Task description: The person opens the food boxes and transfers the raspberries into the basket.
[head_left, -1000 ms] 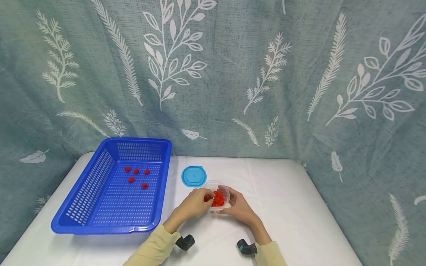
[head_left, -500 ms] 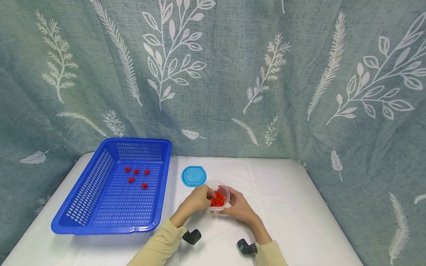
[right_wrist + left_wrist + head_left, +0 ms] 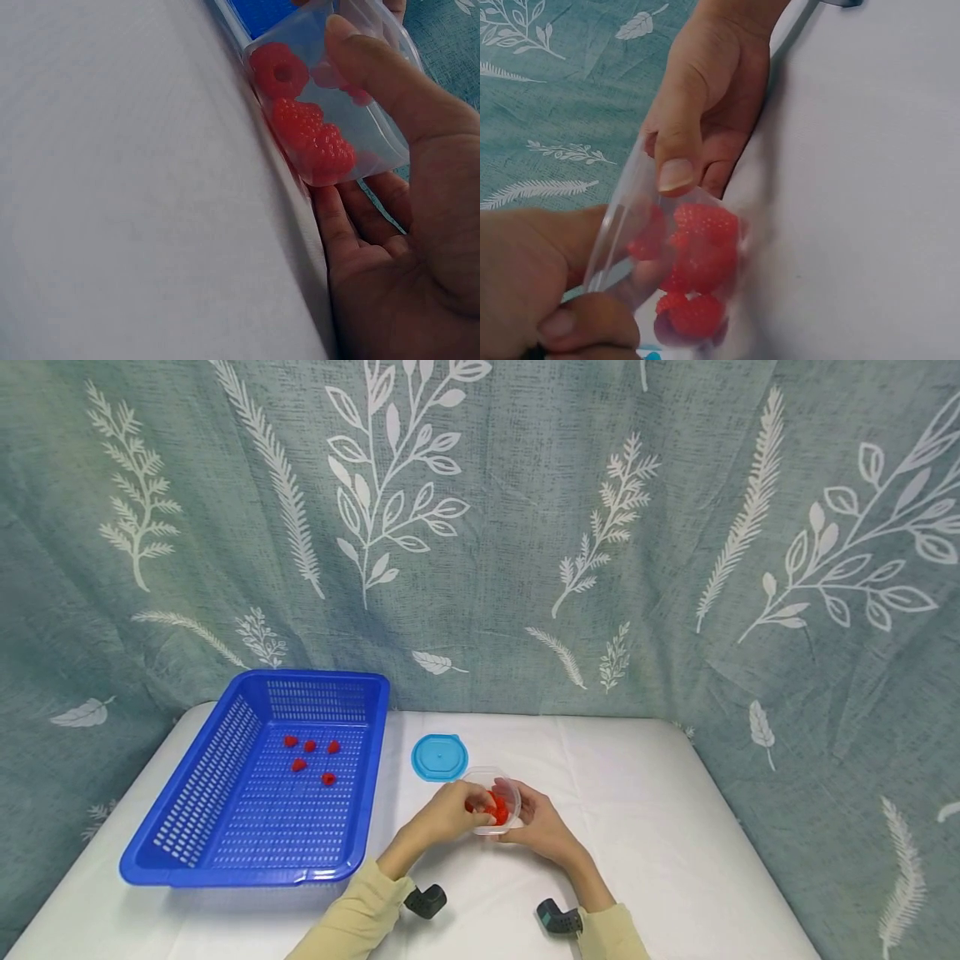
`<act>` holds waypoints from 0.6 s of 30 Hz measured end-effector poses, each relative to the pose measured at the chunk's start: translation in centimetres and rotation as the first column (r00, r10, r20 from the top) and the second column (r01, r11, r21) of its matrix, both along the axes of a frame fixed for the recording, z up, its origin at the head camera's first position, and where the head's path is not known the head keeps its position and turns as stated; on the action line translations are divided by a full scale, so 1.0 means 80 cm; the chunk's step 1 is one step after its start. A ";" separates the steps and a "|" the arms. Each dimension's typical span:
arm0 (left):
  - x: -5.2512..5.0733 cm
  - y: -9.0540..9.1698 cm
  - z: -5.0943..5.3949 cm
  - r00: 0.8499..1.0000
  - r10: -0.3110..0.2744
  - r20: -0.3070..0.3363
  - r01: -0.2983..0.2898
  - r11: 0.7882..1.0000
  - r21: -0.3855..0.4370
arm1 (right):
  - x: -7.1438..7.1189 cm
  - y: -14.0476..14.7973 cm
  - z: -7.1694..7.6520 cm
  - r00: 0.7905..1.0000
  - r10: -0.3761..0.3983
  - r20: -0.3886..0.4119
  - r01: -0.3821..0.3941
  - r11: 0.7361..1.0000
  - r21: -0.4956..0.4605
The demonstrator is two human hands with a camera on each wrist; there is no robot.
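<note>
A small clear container [image 3: 474, 772] of red raspberries [image 3: 499, 814] is held tilted on the white table by my right hand [image 3: 547, 835]. In the right wrist view, my right thumb [image 3: 375, 64] presses its wall and the other fingers lie under and beside it. My left hand [image 3: 442, 814] reaches over the rim, its fingers inside. Through the wall in the left wrist view, a raspberry [image 3: 649, 232] shows pinched at the fingertips of my left hand [image 3: 525, 277]; several more raspberries [image 3: 701, 259] lie at the bottom.
A large blue basket [image 3: 138, 852] stands on the left of the table, with several raspberries [image 3: 328, 779] spread on its floor. Behind the container lies a round-cornered light-blue lid [image 3: 439, 757]. A green patterned curtain [image 3: 510, 527] hangs behind the table.
My left fingers have shifted within the container, reaching a little further right over the raspberries. My right hand keeps its hold, and the raspberries in the basket have stayed put.
</note>
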State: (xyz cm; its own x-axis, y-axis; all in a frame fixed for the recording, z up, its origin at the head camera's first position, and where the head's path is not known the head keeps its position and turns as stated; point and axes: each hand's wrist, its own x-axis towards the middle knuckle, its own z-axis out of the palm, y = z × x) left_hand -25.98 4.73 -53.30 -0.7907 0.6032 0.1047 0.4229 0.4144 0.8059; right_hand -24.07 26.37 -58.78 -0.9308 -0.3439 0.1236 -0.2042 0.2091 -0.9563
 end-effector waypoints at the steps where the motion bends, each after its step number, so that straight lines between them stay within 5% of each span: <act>1: 0.000 0.000 -0.001 1.000 -0.001 -0.004 0.001 1.000 0.005 | 0.000 0.000 0.000 1.000 -0.003 0.002 0.003 1.000 0.003; 11: 0.000 -0.004 -0.012 0.997 -0.055 -0.055 0.056 0.998 0.014 | 0.002 0.003 0.000 1.000 -0.010 0.015 0.010 1.000 -0.007; 18: 0.004 -0.006 -0.021 0.998 0.008 -0.064 -0.003 0.997 0.079 | 0.002 -0.001 0.004 1.000 0.003 0.008 -0.003 1.000 -0.023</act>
State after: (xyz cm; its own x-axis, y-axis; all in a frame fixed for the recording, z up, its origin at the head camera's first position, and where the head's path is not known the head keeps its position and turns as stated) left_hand -25.68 4.23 -55.01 -0.7838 0.5870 0.2025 0.4729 0.3529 0.8074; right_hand -23.93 26.29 -58.49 -0.9308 -0.3438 0.1242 -0.1971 0.1861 -0.9626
